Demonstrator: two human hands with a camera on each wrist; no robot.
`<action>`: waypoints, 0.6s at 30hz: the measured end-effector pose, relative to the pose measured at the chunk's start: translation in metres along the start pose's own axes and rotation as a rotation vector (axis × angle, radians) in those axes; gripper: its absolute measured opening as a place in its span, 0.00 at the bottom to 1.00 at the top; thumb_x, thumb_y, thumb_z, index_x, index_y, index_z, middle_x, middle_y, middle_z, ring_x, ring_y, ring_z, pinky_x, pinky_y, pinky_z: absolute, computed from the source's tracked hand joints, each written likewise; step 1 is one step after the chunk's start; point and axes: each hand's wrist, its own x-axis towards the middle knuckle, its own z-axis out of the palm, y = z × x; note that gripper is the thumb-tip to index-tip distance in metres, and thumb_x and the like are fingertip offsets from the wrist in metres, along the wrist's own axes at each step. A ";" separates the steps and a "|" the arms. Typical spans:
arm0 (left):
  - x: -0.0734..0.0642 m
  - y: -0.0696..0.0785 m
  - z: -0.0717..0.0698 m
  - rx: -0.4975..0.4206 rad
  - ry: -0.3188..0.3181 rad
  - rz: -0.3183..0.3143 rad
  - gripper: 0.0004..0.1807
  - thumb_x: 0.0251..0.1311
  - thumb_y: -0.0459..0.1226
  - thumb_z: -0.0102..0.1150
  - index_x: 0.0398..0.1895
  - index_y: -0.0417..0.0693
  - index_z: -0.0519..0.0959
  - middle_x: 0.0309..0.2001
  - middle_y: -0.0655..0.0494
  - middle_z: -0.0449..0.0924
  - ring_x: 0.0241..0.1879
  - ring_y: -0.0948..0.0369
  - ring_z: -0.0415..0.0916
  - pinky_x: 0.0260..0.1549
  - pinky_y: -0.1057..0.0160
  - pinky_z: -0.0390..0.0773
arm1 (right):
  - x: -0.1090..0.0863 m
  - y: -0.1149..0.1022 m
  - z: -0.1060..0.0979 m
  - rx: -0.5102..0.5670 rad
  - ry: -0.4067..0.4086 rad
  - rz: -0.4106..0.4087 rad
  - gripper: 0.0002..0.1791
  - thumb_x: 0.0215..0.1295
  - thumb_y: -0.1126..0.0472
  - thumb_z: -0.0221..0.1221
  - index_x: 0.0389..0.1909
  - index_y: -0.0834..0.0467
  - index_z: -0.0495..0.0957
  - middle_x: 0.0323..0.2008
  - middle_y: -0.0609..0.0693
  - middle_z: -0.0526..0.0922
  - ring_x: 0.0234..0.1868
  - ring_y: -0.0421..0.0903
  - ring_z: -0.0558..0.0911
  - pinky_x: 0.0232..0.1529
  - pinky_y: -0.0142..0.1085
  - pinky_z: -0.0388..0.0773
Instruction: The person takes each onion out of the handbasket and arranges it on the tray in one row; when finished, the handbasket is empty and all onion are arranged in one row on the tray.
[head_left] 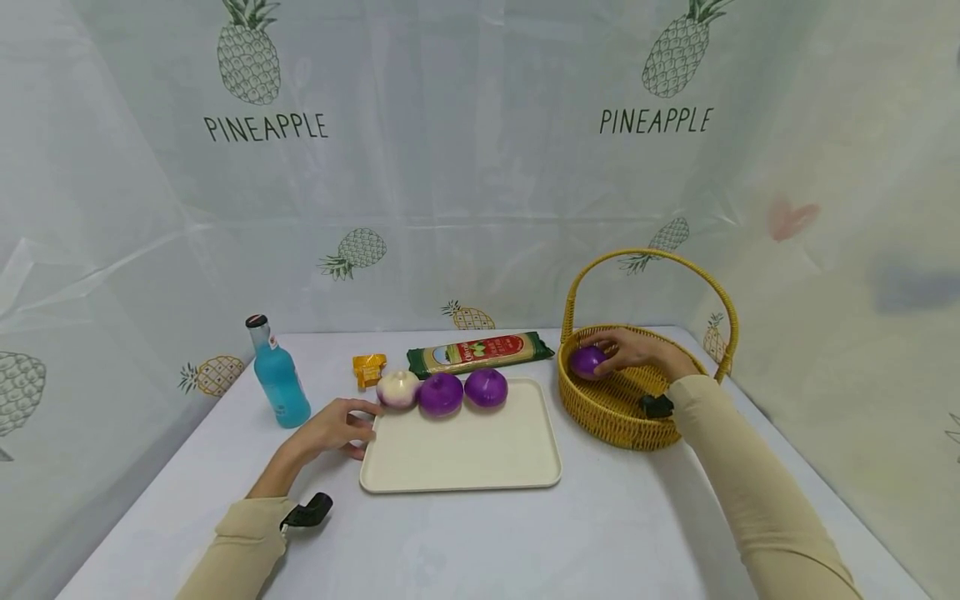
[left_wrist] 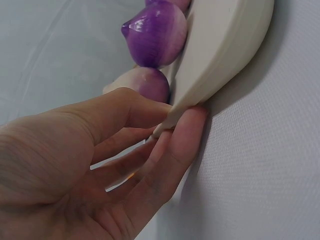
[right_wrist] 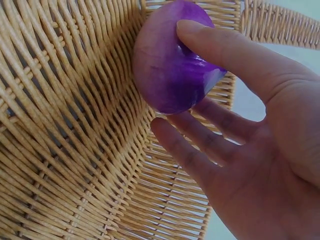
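My left hand (head_left: 335,430) pinches the left rim of a cream tray (head_left: 465,454), thumb above and fingers below, as the left wrist view shows. Along the tray's far edge sit a white-and-purple onion (head_left: 398,389) and two purple onions, one in the middle (head_left: 440,394) and one to the right (head_left: 486,388). Inside the yellow wicker basket (head_left: 611,425), my right hand (head_left: 628,348) holds another purple onion (right_wrist: 172,60) between thumb and fingers, close to the woven wall.
A blue bottle (head_left: 281,383) stands left of the tray. Behind the tray lie an orange packet (head_left: 369,370) and a long green-and-gold spaghetti pack (head_left: 480,353). The basket's tall arched handle (head_left: 651,252) rises above the right hand. A pineapple-print curtain (head_left: 465,167) hangs behind.
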 end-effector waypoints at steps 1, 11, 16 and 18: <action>0.000 0.000 0.000 -0.001 -0.001 0.001 0.28 0.56 0.31 0.66 0.62 0.40 0.74 0.46 0.44 0.81 0.36 0.58 0.80 0.32 0.58 0.88 | 0.000 0.000 -0.001 0.001 0.000 0.000 0.34 0.64 0.61 0.64 0.68 0.66 0.64 0.66 0.71 0.66 0.66 0.70 0.67 0.54 0.50 0.82; 0.002 -0.002 0.000 -0.016 -0.007 0.024 0.28 0.56 0.30 0.66 0.61 0.38 0.74 0.46 0.43 0.81 0.37 0.58 0.79 0.31 0.57 0.88 | -0.009 -0.012 -0.010 -0.084 0.030 -0.076 0.34 0.63 0.58 0.65 0.68 0.63 0.65 0.62 0.66 0.72 0.62 0.66 0.73 0.61 0.56 0.76; 0.000 -0.002 0.000 -0.008 -0.012 0.024 0.27 0.57 0.30 0.65 0.62 0.38 0.73 0.47 0.43 0.81 0.37 0.58 0.80 0.31 0.57 0.88 | -0.015 -0.025 -0.012 -0.089 0.041 -0.098 0.34 0.63 0.57 0.65 0.69 0.60 0.66 0.62 0.62 0.75 0.60 0.61 0.75 0.60 0.53 0.77; -0.001 -0.001 0.000 0.000 -0.014 0.024 0.28 0.57 0.31 0.65 0.62 0.38 0.73 0.47 0.42 0.80 0.37 0.58 0.80 0.32 0.57 0.88 | -0.017 -0.030 -0.012 -0.096 0.045 -0.115 0.34 0.63 0.57 0.65 0.69 0.59 0.67 0.62 0.61 0.75 0.60 0.60 0.76 0.59 0.53 0.77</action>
